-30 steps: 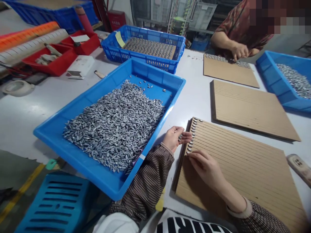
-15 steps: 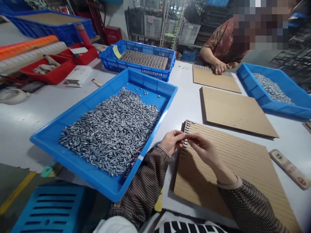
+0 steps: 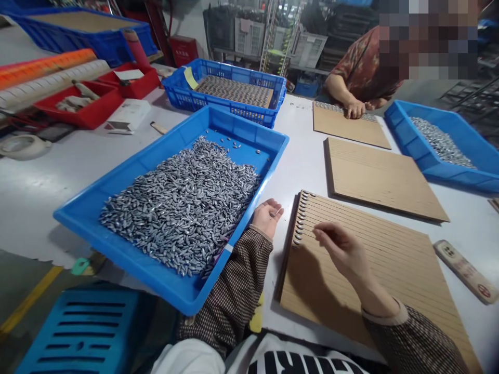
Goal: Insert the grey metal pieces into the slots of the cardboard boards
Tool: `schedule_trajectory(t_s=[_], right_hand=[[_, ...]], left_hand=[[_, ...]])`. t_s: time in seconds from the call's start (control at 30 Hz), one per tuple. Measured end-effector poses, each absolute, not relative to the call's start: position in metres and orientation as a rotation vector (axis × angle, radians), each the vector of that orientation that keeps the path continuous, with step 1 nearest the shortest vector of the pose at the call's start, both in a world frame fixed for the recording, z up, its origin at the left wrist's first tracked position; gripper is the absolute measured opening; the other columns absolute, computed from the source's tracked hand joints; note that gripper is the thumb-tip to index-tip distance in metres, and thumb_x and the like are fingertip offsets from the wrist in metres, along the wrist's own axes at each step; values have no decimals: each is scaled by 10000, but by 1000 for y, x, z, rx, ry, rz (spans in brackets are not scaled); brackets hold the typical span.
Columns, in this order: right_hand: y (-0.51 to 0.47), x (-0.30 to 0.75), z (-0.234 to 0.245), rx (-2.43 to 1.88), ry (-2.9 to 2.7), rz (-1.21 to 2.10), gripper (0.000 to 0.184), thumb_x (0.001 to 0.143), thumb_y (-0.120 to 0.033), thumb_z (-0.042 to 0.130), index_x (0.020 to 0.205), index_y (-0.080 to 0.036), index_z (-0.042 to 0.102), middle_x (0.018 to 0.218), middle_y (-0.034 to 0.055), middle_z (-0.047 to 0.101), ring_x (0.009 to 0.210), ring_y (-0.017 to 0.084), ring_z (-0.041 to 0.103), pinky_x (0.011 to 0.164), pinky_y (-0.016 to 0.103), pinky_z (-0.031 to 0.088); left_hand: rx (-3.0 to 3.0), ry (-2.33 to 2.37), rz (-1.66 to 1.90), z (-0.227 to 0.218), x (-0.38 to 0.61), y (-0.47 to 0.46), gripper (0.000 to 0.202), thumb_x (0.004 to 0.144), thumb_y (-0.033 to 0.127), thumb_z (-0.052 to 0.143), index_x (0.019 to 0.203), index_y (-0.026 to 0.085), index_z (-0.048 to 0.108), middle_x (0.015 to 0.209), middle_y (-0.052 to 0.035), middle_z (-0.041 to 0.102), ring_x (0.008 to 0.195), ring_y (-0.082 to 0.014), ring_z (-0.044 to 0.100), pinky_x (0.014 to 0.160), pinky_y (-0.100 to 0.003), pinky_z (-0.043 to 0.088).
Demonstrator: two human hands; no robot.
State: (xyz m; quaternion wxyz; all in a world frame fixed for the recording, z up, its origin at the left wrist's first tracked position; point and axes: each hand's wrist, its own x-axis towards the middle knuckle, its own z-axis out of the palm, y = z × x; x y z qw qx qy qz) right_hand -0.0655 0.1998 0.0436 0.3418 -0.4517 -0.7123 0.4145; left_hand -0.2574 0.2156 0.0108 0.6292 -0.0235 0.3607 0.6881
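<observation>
My left hand (image 3: pixel 267 217) is turned palm up beside the tray's right wall, with its fingers curled around a small grey spindle-shaped piece (image 3: pixel 272 214) lying in the palm. Over the left part of a grooved brown board (image 3: pixel 370 259) hovers my right hand (image 3: pixel 345 249), thumb and fingers drawn together. Whatever its fingertips hold, if anything, cannot be made out. Grey pieces (image 3: pixel 299 223) stand in a column along the board's left edge, with a couple more at its top corner. A blue tray (image 3: pixel 140 283) to the left bears a heap of the same pieces (image 3: pixel 183 208).
A second brown board (image 3: pixel 384 179) lies behind mine. Across the table a co-worker's hand (image 3: pixel 354 109) rests on another board (image 3: pixel 346 127), near a blue tray (image 3: pixel 413 143) of pieces. A blue basket (image 3: pixel 230 111) stands behind my tray; a wooden block (image 3: pixel 465 270) lies at right.
My hands have parted: the left has drawn back toward the tray and opened its palm upward, while the right has moved right and slightly down. The column of pieces is now uncovered.
</observation>
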Motion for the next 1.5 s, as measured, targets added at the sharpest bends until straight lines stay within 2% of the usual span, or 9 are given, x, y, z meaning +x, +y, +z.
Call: schedule_trajectory(t_s=[0.1,0.17,0.33,0.47,0.73,1.13,1.23,1.33,1.5], right_hand=[[179,-55,31,-1202,-1994,1171,206,883,-365,592,996,-203,652,868,58,681,698,149,607,615,276,518],[167,-54,23,-1212,-2077,1160,203,893,-365,571,990,-207,654,920,70,691,760,171,629,661,297,530],[159,-63,13,-1115,-2276,903,160,925,-315,515,943,-231,650,878,56,687,801,196,634,709,341,521],[164,-70,10,-1085,-2321,838,154,934,-283,499,952,-237,645,896,51,687,827,198,639,734,343,518],[162,-69,5,-1084,-2470,522,201,944,-233,448,945,-223,649,869,58,664,771,182,635,680,304,501],[158,-76,2,-1067,-2546,194,231,954,-215,433,898,-204,656,796,60,640,705,159,593,595,256,433],[157,-76,2,-1069,-2531,229,248,959,-220,423,894,-204,662,797,65,644,722,163,601,613,260,444],[157,-75,2,-1070,-2524,269,243,961,-229,421,925,-209,660,804,61,645,726,162,606,625,265,459],[166,-74,17,-1050,-2354,512,165,943,-257,484,1013,-225,630,885,55,653,708,149,608,602,267,492]], left_hand=[[-80,783,1546,11,-254,215,313,688,-125,419,824,115,567,827,-84,638,809,-130,669,843,-298,535],[-87,771,1546,12,-253,215,288,713,-121,448,832,113,565,857,-102,649,849,-142,674,862,-289,530],[-84,764,1539,16,-255,213,118,864,28,478,846,132,529,861,-106,672,844,-144,687,835,-264,539],[-70,759,1526,17,-253,212,75,915,130,460,877,135,524,850,-113,686,809,-153,696,805,-282,549],[-63,769,1502,16,-252,213,81,918,172,465,878,134,525,796,-96,681,727,-150,689,715,-267,551],[22,741,1463,21,-247,206,96,868,82,459,917,123,531,849,-121,687,739,-151,684,775,-308,542],[137,752,1411,16,-246,194,42,887,178,530,876,144,508,810,-105,690,701,-138,673,747,-302,541],[233,802,1347,8,-248,181,201,816,291,668,838,126,556,733,-73,669,605,-110,627,631,-241,515],[309,817,1334,2,-253,167,333,636,305,817,835,86,665,644,13,583,518,-42,508,491,-160,396]])
